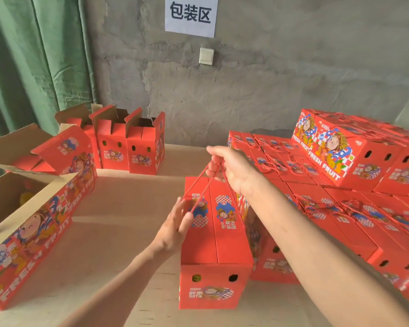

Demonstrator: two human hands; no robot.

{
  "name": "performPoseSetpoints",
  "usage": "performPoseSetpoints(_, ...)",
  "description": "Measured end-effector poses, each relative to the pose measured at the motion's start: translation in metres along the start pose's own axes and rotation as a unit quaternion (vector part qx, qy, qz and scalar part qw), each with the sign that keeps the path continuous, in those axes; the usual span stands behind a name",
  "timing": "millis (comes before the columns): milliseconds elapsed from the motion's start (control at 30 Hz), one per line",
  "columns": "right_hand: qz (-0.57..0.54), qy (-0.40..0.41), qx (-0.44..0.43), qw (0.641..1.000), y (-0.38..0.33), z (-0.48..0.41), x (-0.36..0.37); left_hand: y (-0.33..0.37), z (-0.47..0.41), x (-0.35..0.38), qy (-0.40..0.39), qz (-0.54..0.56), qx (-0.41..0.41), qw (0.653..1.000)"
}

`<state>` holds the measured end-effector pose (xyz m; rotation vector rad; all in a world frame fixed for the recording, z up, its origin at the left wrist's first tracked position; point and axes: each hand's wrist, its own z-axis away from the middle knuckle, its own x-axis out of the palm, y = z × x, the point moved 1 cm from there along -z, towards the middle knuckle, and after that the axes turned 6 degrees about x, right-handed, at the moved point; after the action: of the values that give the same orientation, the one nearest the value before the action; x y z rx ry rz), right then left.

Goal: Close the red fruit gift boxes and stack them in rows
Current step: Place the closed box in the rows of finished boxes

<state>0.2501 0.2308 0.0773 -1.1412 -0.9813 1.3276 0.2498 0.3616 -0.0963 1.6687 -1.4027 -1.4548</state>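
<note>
A closed red gift box (216,244) hangs in mid-frame by its red cord handle (204,182). My right hand (229,166) grips that cord from above. My left hand (176,223) presses flat, fingers straight, against the box's left side. To the right stands a stack of closed red boxes (340,208) in rows, with a second layer (354,152) on top at the back. An open red box (31,223) stands at the left, its flaps up.
Several more open red boxes (128,142) stand at the back left along the grey concrete wall (246,79). A green curtain (33,60) hangs at the left. The wooden table (118,232) stretches between the open boxes and the stack. A paper sign (191,15) is on the wall.
</note>
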Motion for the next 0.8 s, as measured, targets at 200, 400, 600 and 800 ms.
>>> performPoseSetpoints(200, 0.130, 0.036, -0.034, 0.990, 0.011, -0.010, -0.039, -0.021, -0.009, 0.026, -0.056, -0.031, -0.121, 0.991)
performPoseSetpoints(400, 0.404, 0.097, 0.002, 0.910, 0.075, -0.010, -0.070, -0.008, -0.002, 0.053, -0.077, -0.093, -0.150, 0.981)
performPoseSetpoints(600, 0.491, 0.045, -0.078, 0.866, 0.156, -0.002, -0.066, 0.012, -0.015, 0.075, -0.042, -0.114, -0.158, 0.980)
performPoseSetpoints(800, 0.606, 0.079, -0.147, 0.778, 0.210, 0.005, -0.065, 0.006, -0.014, 0.085, -0.040, -0.148, -0.159, 0.975)
